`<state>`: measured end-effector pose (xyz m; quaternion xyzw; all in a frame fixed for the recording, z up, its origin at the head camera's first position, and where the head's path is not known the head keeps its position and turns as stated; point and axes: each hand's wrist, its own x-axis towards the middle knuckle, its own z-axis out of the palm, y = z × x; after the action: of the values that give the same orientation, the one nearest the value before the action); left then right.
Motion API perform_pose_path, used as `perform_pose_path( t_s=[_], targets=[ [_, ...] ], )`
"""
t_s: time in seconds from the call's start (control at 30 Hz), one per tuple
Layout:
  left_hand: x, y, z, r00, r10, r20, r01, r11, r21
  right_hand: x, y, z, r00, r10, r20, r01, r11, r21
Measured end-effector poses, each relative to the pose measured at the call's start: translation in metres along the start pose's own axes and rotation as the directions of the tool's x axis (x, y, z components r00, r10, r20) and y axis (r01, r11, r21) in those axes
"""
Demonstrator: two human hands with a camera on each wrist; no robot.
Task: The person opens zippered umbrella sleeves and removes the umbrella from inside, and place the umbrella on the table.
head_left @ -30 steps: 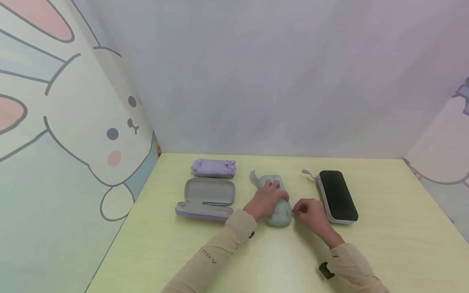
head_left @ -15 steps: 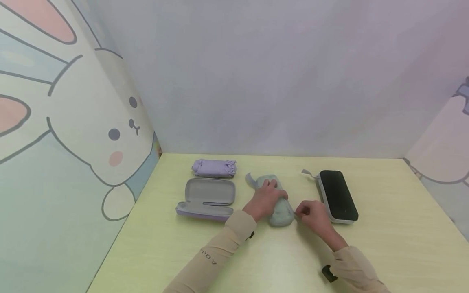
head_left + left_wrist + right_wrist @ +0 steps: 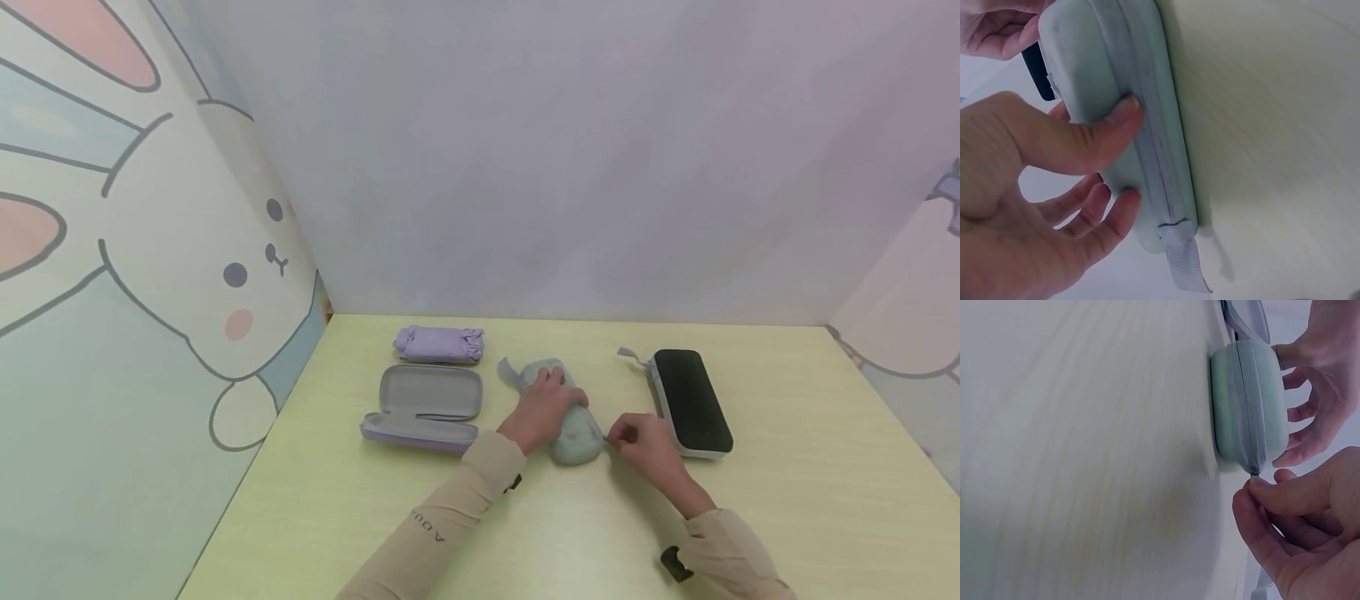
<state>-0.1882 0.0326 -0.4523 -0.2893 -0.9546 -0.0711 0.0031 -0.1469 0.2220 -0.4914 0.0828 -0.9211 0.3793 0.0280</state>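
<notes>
A pale green zippered case point(image 3: 576, 437) lies on the table between both hands, with a grey fabric loop point(image 3: 1185, 256) at one end. My left hand point(image 3: 542, 410) grips it from above, thumb on one side near the grey zipper band and fingers over the other. At the case's near right corner my right hand point(image 3: 647, 443) pinches the small zipper pull point(image 3: 1255, 476) between thumb and forefinger. The zipper point(image 3: 1250, 400) looks closed along the side facing the right wrist camera. Most of the pull is hidden by the fingertips.
Left of the hands lies an open grey-lined, purple eyeglass case point(image 3: 429, 393), with a purple wrapped bundle point(image 3: 438, 344) behind it. A black-topped case with white sides point(image 3: 692, 402) and a strap lies just right of the right hand. A wall point(image 3: 570, 167) stands behind the table.
The green case has turned slightly, its far end swinging left and its near end right. My right hand has shifted a little right and nearer with the pull; the left hand keeps its grip.
</notes>
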Motion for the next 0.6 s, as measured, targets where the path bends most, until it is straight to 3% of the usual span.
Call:
perform_pose_path(
  t_s=[0.37,0.6],
  targets=[
    [-0.0019,-0.0024,-0.0030,1.000,-0.007,0.007,0.008,0.997,-0.080,-0.0025,-0.0003,-0.0031,1.000,0.021,-0.011,-0.021,1.000,0.012],
    [-0.0025,-0.0018,-0.0020,1.000,-0.007,-0.010,0.007,0.999,-0.044,-0.0032,0.0013,-0.0030,1.000,0.010,-0.010,-0.010,1.000,0.016]
  ],
)
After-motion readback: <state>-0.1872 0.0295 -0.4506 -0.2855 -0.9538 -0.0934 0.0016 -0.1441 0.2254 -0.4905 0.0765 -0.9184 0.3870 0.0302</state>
